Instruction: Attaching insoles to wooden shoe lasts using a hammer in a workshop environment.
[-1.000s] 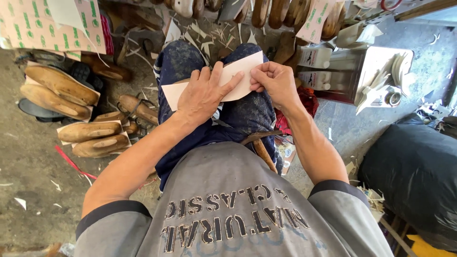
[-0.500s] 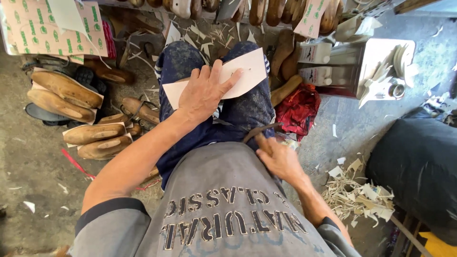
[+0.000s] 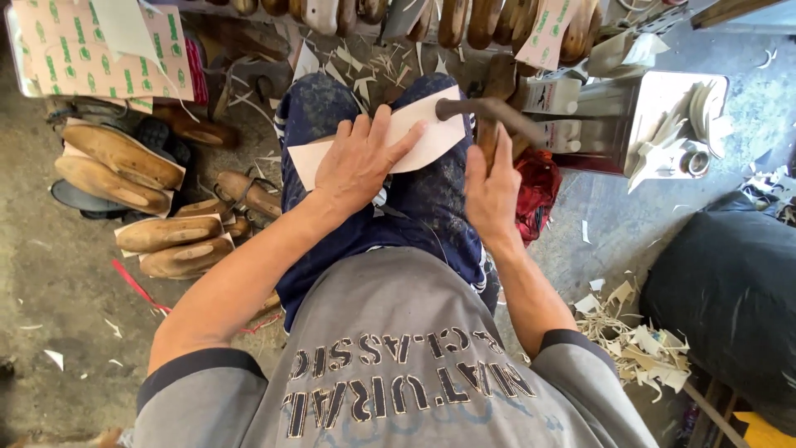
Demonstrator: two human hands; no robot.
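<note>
Seated person, view straight down over the lap. The left hand (image 3: 358, 162) lies flat, fingers spread, pressing a pale cut sheet piece (image 3: 427, 137) against the knees, which are covered by dark blue trousers (image 3: 414, 203); the sheet spans both knees, at the far end of the lap. The right hand (image 3: 491, 187) has its grip clamped on the wooden handle of a hammer (image 3: 485, 112), whose dark head points left and sits over the right edge of the sheet; contact between head and sheet cannot be determined. To the left, on the floor, lie several wooden shoe lasts (image 3: 166, 232), with printed card sheets (image 3: 99, 54) beyond them. To the right stands a metal box (image 3: 638, 124) holding offcuts, with a red cloth (image 3: 539, 191) beside it. Pale trimmings (image 3: 634, 336) are piled on the floor at near right, next to a black bag (image 3: 730, 282).
</note>
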